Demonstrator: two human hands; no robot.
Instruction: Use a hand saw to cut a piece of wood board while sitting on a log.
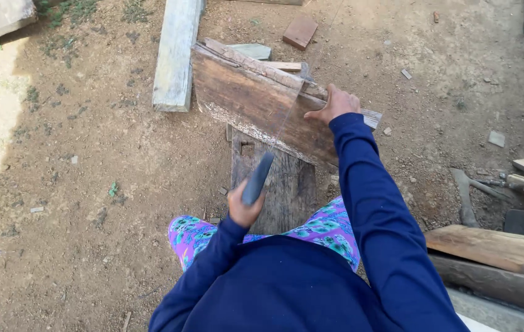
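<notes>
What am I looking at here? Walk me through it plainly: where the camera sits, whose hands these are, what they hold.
There is no machine here, and only one picture, taken by a camera worn on a person's head and looking down at their own arms in dark blue sleeves. The left hand grips the dark handle of a saw, whose thin blade runs up to a brown board. The right hand presses flat on that board. The board lies across a darker wooden bench in front of the person's knees. Around them is bare dirt, with a pale plank above and more wood scraps at right.
</notes>
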